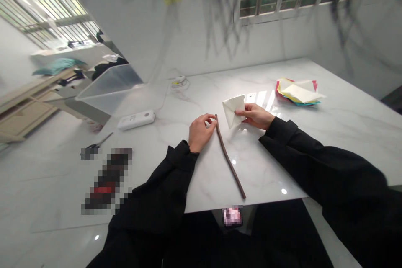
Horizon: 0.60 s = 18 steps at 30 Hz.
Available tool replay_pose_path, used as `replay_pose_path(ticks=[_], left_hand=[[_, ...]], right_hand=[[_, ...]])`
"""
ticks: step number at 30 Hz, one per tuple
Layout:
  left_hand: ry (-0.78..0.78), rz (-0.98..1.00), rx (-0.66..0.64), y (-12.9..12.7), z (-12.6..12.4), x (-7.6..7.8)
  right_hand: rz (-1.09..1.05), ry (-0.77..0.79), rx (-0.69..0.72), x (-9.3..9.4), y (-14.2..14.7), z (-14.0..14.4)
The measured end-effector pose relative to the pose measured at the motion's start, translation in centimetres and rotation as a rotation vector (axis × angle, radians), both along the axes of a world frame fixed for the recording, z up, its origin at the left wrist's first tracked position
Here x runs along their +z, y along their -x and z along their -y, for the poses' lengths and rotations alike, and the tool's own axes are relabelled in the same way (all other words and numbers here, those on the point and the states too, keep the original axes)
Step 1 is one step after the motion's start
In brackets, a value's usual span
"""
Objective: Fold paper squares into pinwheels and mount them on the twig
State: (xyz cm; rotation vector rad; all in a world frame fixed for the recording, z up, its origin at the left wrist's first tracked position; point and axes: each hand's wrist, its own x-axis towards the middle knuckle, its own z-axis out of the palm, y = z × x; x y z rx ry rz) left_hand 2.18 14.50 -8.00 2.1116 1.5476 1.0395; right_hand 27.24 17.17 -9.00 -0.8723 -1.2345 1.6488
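Observation:
My left hand (200,131) pinches the far end of a long thin brown stick (229,160) that lies on the white marble table (329,134) and runs toward its near edge. Just right of it, my right hand (256,115) holds a folded white paper (234,109) by its lower right corner, the paper tilted up off the table. Both arms wear black sleeves.
A stack of coloured paper sheets (300,91) lies at the back right of the table. A white remote-like device (136,119) and a clear plastic box (109,86) sit at the left, scissors (94,146) nearer the left edge. A small white gadget with a cord (179,80) rests by the wall.

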Motion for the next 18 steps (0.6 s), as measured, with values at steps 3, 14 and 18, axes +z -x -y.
replay_pose_path(ticks=[3, 14, 18], left_hand=[[-0.001, -0.050, 0.049, -0.4, -0.3, -0.2], [0.310, 0.439, -0.070, -0.8, -0.6, 0.3], [0.448, 0.690, -0.251, -0.7, 0.3, 1.2]], right_hand=[[-0.016, 0.008, 0.014, 0.0, 0.2, 0.2], [-0.027, -0.029, -0.011, 0.1, 0.6, 0.3], [-0.041, -0.111, -0.033, 0.2, 0.3, 0.0]])
